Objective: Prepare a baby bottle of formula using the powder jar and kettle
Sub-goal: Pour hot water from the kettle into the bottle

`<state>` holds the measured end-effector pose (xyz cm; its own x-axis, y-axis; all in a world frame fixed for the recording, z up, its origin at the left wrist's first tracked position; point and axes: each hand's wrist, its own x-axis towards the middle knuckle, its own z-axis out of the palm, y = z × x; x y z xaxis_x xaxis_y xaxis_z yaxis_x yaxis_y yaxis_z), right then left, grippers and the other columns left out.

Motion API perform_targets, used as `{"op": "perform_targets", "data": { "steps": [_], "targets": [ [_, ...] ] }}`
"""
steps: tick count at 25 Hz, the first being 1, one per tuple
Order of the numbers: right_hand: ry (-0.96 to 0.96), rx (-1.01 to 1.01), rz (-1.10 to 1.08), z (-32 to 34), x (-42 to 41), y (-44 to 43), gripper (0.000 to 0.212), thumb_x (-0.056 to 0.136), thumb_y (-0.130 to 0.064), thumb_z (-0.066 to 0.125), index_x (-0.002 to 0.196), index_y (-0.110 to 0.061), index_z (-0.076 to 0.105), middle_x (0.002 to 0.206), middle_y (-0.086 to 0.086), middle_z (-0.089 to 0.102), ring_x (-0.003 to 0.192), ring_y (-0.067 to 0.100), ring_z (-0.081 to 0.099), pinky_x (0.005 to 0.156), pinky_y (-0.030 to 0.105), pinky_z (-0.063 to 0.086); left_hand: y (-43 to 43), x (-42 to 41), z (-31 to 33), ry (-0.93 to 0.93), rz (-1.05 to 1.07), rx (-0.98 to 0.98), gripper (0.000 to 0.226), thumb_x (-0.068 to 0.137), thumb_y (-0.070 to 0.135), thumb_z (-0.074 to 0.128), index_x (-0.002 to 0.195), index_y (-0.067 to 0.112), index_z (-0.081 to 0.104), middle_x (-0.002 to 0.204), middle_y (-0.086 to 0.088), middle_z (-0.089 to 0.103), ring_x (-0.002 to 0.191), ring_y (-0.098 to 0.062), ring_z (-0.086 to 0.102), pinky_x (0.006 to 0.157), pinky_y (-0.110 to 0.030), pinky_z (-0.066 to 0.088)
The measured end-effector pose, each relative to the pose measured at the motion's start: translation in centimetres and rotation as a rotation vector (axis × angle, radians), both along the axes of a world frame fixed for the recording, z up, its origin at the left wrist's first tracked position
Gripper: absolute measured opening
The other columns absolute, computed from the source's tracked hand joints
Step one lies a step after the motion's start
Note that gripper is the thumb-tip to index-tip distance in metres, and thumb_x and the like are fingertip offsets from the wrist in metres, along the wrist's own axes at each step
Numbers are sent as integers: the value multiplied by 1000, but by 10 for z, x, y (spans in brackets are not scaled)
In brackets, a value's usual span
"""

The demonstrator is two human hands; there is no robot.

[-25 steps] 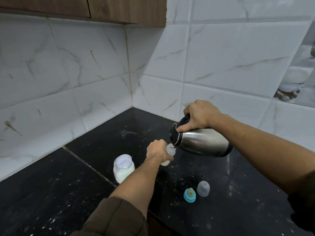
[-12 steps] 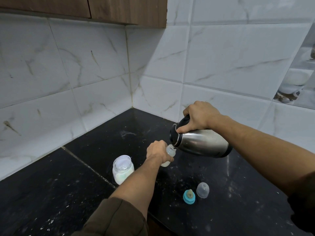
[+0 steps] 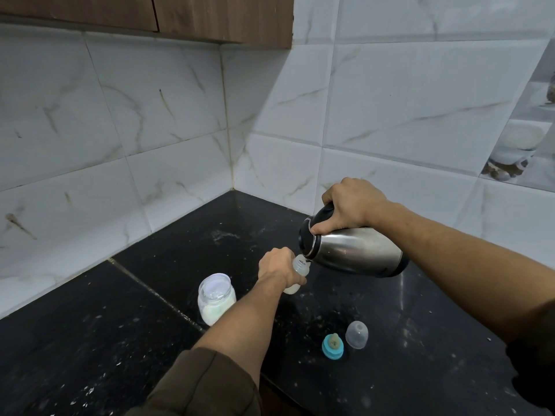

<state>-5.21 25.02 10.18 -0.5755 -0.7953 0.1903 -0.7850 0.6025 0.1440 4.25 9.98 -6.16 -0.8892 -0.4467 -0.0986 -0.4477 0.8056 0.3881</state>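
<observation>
Toward the middle of the dark desk, the left grip is curled round the baby bottle, the right grip clasps the handle of the steel kettle, tipped with its spout at the bottle's mouth, and the powder jar stands just left of both.

We see cool, even, fairly dim light. A diagonal shadow crosses the wall tiles up and left of the right hand. Soft glare streaks the kettle beneath it. Straight lines bow near the edges, and focus is sharp.
</observation>
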Motion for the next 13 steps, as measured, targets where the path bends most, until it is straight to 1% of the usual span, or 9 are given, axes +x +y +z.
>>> {"op": "perform_targets", "data": {
  "steps": [2, 6, 9, 11, 13],
  "targets": [
    [-3, -4, -5, 0, 0, 0, 71, 60, -84, 68, 60, -15, 53, 54, 1, 52, 56, 21, 50, 53, 31, 38, 0, 0, 0, 1, -1, -3, 46, 70, 47, 90, 105, 24, 70, 98, 0, 72, 87, -17, 64, 73, -34, 50],
    [-3, -2, -3, -1, 0, 0, 71, 59, -85, 67, 60, -16, 53, 53, 0, 52, 55, 19, 50, 52, 30, 38, 0, 0, 1, -6, -3, 4, 48, 71, 47, 90, 108, 24, 69, 101, -1, 72, 90, -18, 65, 75, -34, 50],
    [-5, -5, -6, -1, -1, 0, 71, 57, -87, 65, 61, -16, 55, 55, 1, 54, 56, 18, 50, 51, 29, 36, 1, 1, 2, -1, -4, -6, 46, 70, 47, 90, 105, 25, 70, 96, 1, 72, 86, -17, 64, 72, -33, 48],
    [-7, -3, -3, -1, -1, 0, 72, 55, -88, 61, 62, -16, 57, 56, 1, 56, 56, 17, 50, 51, 29, 35, 1, 1, 2, -1, -6, 1, 45, 71, 46, 90, 105, 25, 70, 98, 1, 73, 86, -17, 64, 74, -33, 49],
    [-2, -6, 1, -1, -1, 1, 71, 56, -87, 62, 61, -16, 55, 55, 1, 54, 55, 17, 49, 51, 29, 35, 1, 1, 1, -1, -10, 6, 45, 71, 46, 90, 106, 25, 70, 100, 1, 73, 87, -16, 64, 75, -33, 50]
  ]
}}
